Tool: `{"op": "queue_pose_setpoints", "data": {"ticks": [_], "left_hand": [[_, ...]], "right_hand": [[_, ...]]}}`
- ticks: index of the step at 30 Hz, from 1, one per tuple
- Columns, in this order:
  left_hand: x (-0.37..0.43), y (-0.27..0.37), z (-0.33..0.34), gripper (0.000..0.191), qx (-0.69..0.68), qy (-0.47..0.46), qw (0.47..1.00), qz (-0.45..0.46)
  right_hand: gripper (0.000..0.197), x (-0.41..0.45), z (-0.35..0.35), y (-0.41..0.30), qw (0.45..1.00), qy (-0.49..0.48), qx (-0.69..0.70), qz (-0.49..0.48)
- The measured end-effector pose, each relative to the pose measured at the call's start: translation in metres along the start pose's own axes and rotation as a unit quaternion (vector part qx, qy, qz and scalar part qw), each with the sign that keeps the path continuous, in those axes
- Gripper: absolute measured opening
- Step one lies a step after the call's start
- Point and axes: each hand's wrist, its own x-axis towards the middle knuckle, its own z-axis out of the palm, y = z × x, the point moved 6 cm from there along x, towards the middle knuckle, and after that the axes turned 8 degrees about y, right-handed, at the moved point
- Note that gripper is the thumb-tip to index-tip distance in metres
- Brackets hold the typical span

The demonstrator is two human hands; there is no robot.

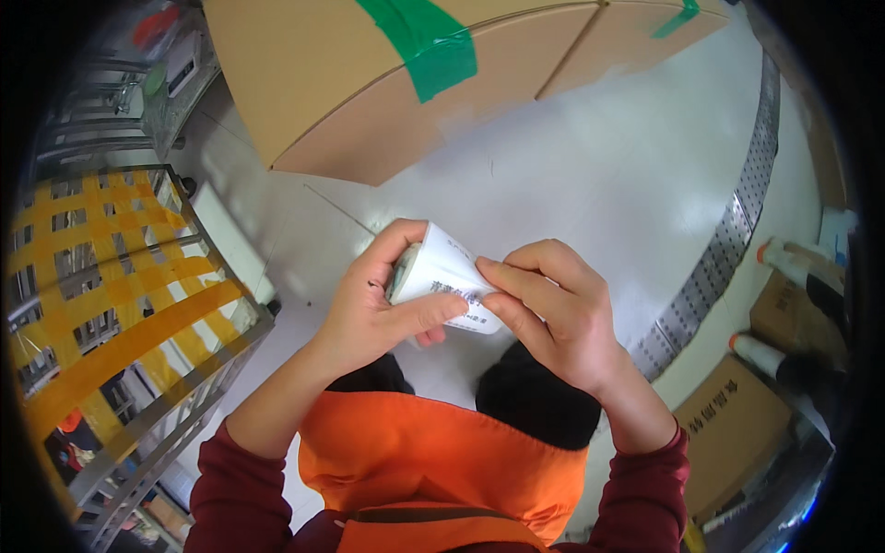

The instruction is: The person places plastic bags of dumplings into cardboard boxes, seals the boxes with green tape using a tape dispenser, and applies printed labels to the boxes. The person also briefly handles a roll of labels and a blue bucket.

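Note:
In front of my orange apron (442,470), both hands are on a white roll of what look like printed labels (442,266). My left hand (366,314) wraps around its left end, thumb across the printed side and fingers behind it. A greenish-grey part shows inside that end. Thumb and forefinger of my right hand (567,311) pinch the white printed sheet at the right side of the roll. The printed surface is creased towards that pinch. The underside of the roll is mostly hidden by my left hand.
Ahead stands a large cardboard box (311,62) with green tape (442,59). A metal rack (228,339) criss-crossed with yellow tape is at left. Perforated metal plates (712,256) cross the floor (581,180). Cardboard boxes (733,422) and two white, orange-tipped objects (760,356) lie at right.

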Motion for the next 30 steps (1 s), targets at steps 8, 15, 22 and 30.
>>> {"op": "queue_pose_setpoints", "data": {"ticks": [8, 15, 22, 30], "left_hand": [[0.028, -0.046, -0.019, 0.037, -0.013, -0.018, 0.995, 0.097], [0.025, -0.047, -0.016, 0.036, 0.009, -0.060, 0.994, 0.086], [0.034, -0.075, -0.031, 0.033, 0.096, -0.011, 0.990, 0.098], [0.030, -0.067, -0.071, 0.036, 0.382, 0.065, 0.863, 0.325]], "right_hand": [[0.018, -0.005, 0.035, 0.046, 0.998, -0.041, 0.041, 0.035], [0.016, -0.008, 0.030, 0.046, 0.990, -0.076, 0.028, 0.118], [0.024, -0.018, 0.042, 0.089, 0.922, -0.054, 0.207, 0.322], [0.021, 0.007, 0.079, 0.107, 0.899, 0.031, 0.251, 0.357]]}}
